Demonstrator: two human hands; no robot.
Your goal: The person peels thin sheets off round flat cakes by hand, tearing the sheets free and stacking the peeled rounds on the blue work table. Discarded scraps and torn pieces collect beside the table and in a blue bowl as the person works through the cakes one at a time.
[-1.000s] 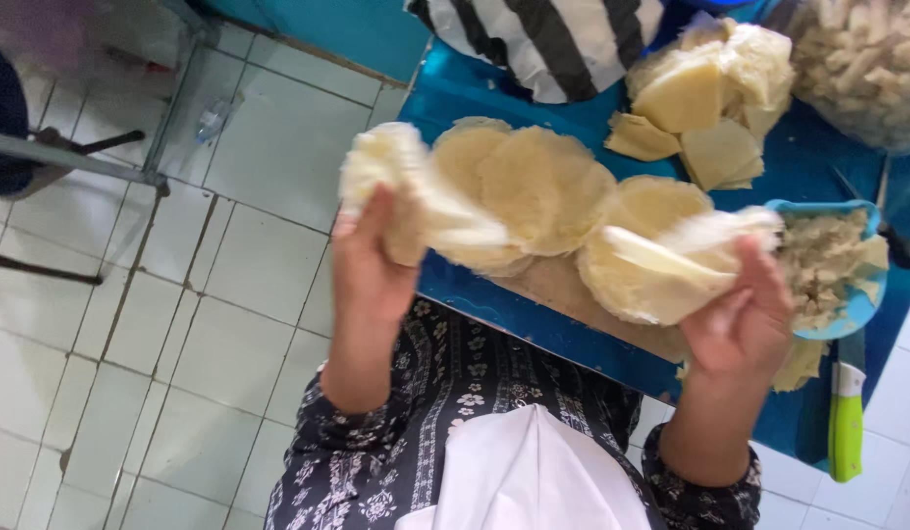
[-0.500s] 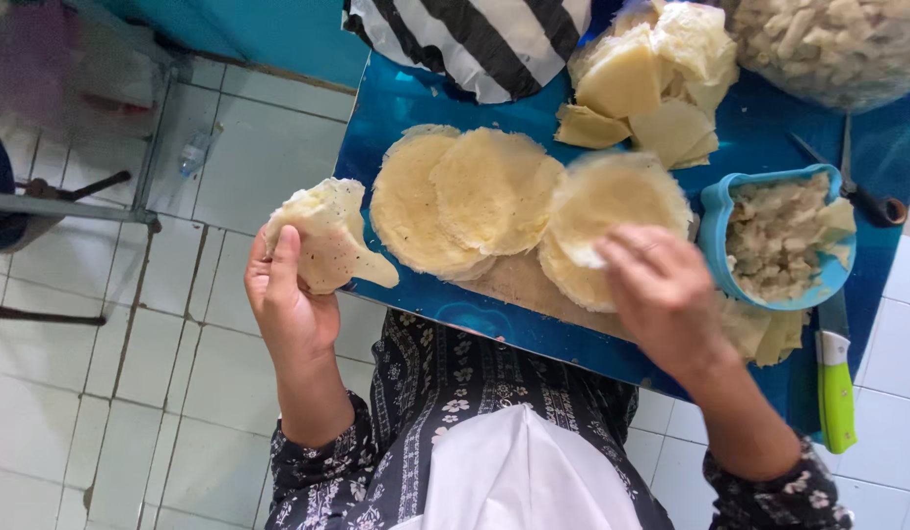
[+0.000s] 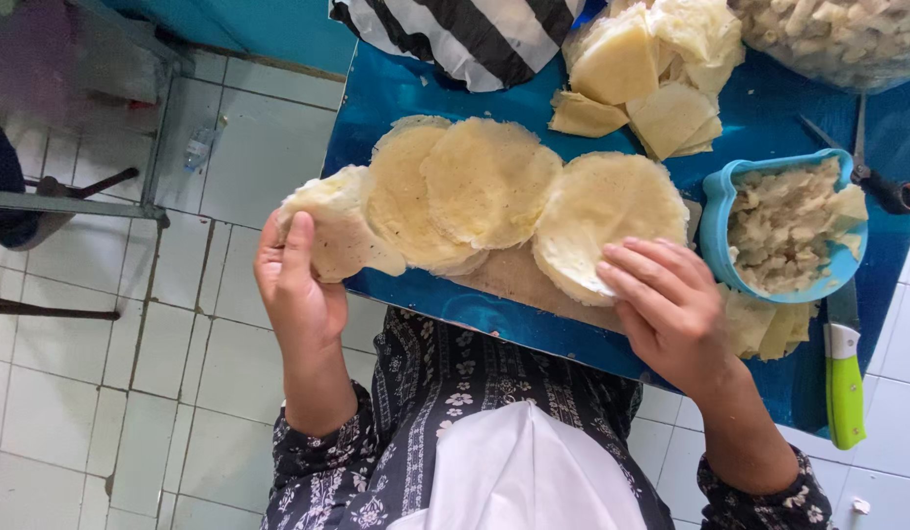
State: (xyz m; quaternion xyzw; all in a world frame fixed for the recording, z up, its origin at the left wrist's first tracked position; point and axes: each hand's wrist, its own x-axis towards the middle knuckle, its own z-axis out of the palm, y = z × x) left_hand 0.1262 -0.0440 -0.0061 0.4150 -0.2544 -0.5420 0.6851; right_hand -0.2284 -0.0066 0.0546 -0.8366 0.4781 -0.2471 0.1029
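Blue table [image 3: 396,93] crowded: wrappers [image 3: 489,182], filling bowl [image 3: 784,226], knife [image 3: 845,368] beside hands.

Soft, even daylight fills the view, bright without harsh glare. The glossy blue desk [image 3: 416,98] carries a faint sheen, and only shallow shadows lie under the pale round wrappers [image 3: 489,182]. The middle is sharp; the top left corner is hazy and washed purple. The white floor tiles [image 3: 72,393] lean and bend toward the left edge.
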